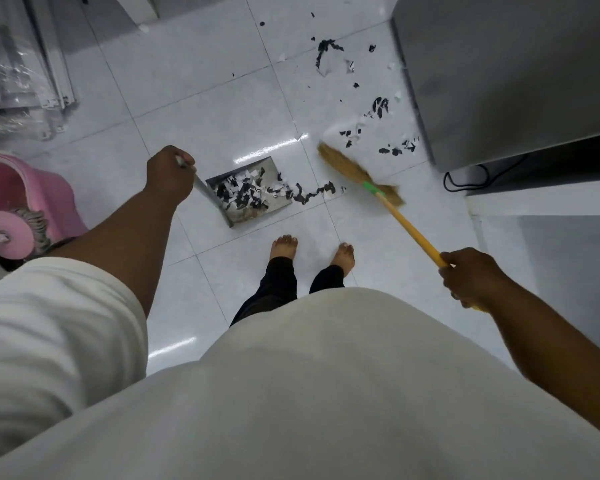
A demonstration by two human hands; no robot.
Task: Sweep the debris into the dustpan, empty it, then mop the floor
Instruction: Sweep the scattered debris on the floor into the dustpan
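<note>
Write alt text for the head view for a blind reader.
A person's right hand holds a yellow-handled broom near a part-filled dustpan held by the left hand; torn black and white scraps litter the tiled floor. A pink mop bucket stands left.

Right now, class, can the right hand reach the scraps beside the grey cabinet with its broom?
Probably yes: the right hand grips the broom, whose bristles lie near those scraps, with only bare floor between.
</note>
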